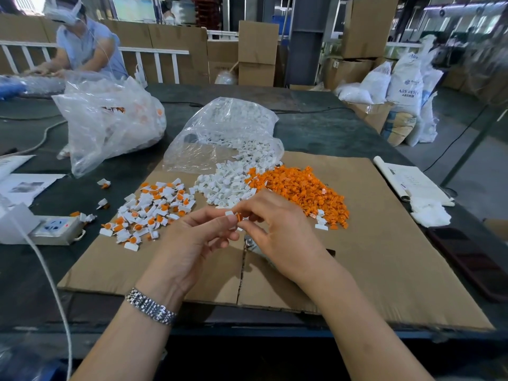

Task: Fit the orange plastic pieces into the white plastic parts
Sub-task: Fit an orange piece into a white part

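Working at a dark tabletop [316, 127] in a warehouse room, I have a flattened sheet of cardboard [384, 257] spread under my hands. Stacked boxes [257, 52] and white sacks [404, 83] stand behind the tabletop, and another person [82, 42] sits at its far left corner.

My left hand [192, 243] pinches a small white part [229, 214] between thumb and fingertips, and my right hand [277, 229] pinches an orange piece [238, 216] right against it, both held just above the cardboard.

Beyond my hands lie a heap of white parts [225, 185] and, touching it on the right, a heap of orange pieces [302, 188]. Joined white-and-orange parts [151, 210] are scattered to the left. An open clear bag [228, 133] spills white parts onto the cardboard; a fuller bag [110, 119] sits farther left. A power strip [55, 229] lies near the left edge, with papers [415, 182] on the right and a white cable [46, 270] crossing the left foreground.
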Action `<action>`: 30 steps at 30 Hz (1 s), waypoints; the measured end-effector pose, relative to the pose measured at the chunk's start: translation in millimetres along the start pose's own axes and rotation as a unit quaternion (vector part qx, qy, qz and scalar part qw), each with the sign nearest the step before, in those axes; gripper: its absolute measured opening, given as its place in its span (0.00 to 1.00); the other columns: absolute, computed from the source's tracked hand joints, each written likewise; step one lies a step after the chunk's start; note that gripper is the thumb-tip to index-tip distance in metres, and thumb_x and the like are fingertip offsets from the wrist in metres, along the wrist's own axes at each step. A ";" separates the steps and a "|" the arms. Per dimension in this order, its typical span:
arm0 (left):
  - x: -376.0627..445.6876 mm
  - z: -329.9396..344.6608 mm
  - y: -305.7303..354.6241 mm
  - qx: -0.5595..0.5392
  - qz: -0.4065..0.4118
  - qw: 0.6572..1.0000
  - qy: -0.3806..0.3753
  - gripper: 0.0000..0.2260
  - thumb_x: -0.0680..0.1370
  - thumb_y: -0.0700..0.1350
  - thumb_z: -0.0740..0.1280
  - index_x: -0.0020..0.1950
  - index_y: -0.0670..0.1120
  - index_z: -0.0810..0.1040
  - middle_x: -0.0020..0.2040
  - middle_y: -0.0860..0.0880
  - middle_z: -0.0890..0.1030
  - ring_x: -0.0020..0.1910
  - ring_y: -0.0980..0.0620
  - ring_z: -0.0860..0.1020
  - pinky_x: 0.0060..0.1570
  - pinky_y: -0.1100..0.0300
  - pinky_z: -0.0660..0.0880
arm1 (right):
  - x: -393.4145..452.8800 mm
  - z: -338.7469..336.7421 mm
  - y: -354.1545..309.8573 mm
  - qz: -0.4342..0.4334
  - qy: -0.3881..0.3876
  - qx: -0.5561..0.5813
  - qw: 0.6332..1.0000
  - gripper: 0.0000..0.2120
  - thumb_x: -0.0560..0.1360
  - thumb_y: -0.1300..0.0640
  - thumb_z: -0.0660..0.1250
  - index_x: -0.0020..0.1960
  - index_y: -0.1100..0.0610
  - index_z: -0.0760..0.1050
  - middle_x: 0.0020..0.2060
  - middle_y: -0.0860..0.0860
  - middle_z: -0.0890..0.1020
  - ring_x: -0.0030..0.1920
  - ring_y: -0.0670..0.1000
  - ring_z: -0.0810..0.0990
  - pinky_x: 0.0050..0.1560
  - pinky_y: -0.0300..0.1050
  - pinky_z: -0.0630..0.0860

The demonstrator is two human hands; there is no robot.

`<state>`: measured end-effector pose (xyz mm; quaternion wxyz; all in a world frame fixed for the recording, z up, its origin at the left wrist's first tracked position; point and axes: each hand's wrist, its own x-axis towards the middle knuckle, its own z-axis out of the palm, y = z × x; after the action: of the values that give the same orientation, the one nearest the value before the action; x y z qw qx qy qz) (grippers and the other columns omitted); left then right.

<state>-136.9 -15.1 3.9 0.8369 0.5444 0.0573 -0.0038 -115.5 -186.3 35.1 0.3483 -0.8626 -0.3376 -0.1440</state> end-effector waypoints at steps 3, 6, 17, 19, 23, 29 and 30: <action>0.4 -0.6 -1.8 -0.003 -0.007 1.000 0.001 0.11 0.64 0.40 0.79 0.45 0.40 0.86 0.40 0.41 0.84 0.35 0.50 0.82 0.33 0.64 0.77 | -2.8 1.3 1.9 0.000 0.002 0.004 1.000 0.10 0.78 0.61 0.71 0.58 0.59 0.82 0.50 0.52 0.80 0.52 0.51 0.77 0.55 0.50 0.75; -0.2 -1.6 -1.7 -0.006 -0.014 1.000 -0.002 0.10 0.65 0.38 0.78 0.45 0.39 0.86 0.41 0.40 0.84 0.35 0.49 0.83 0.33 0.64 0.78 | -4.9 2.9 2.8 -0.003 0.008 0.004 1.000 0.10 0.78 0.62 0.71 0.58 0.58 0.82 0.49 0.52 0.80 0.52 0.50 0.77 0.54 0.49 0.76; 0.6 -3.9 -2.9 -0.020 -0.022 1.000 0.008 0.09 0.65 0.36 0.77 0.45 0.37 0.85 0.39 0.39 0.83 0.34 0.48 0.83 0.35 0.64 0.80 | -6.4 7.8 6.5 -0.008 0.008 0.015 1.000 0.10 0.77 0.62 0.71 0.58 0.59 0.82 0.49 0.53 0.80 0.51 0.51 0.78 0.54 0.50 0.76; 0.9 -4.3 -3.1 -0.024 -0.019 0.999 0.010 0.09 0.65 0.36 0.77 0.44 0.37 0.85 0.40 0.40 0.84 0.34 0.48 0.83 0.34 0.64 0.80 | -7.6 7.6 10.4 0.015 -0.004 0.022 1.000 0.13 0.77 0.58 0.72 0.61 0.55 0.80 0.51 0.49 0.79 0.52 0.48 0.77 0.56 0.48 0.76; 2.8 -3.8 -2.8 -0.033 -0.016 0.999 0.031 0.12 0.63 0.38 0.79 0.45 0.38 0.85 0.42 0.40 0.84 0.35 0.49 0.83 0.34 0.64 0.80 | -14.9 -0.4 35.1 0.159 -0.115 -0.124 0.973 0.30 0.74 0.39 0.71 0.72 0.50 0.69 0.62 0.47 0.73 0.63 0.48 0.71 0.65 0.48 0.71; 4.0 -8.0 -6.0 -0.029 -0.011 0.998 0.061 0.20 0.59 0.41 0.81 0.49 0.37 0.85 0.46 0.39 0.86 0.37 0.48 0.85 0.35 0.63 0.81 | -27.2 -2.2 58.6 0.193 -0.267 -0.226 0.917 0.26 0.74 0.41 0.70 0.67 0.52 0.71 0.56 0.49 0.72 0.54 0.49 0.68 0.50 0.43 0.67; 4.0 -8.1 -6.7 -0.028 -0.011 0.997 0.066 0.20 0.59 0.42 0.81 0.49 0.38 0.85 0.46 0.40 0.86 0.38 0.49 0.85 0.35 0.63 0.81 | -27.3 -0.9 57.0 0.180 -0.260 -0.220 0.923 0.22 0.75 0.44 0.68 0.66 0.53 0.72 0.54 0.49 0.71 0.52 0.48 0.67 0.48 0.41 0.65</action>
<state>-134.1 -10.2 -5.9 0.8459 0.5194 0.1184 0.0246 -96.7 -230.3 -6.1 0.0693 -0.9708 -0.2151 0.0801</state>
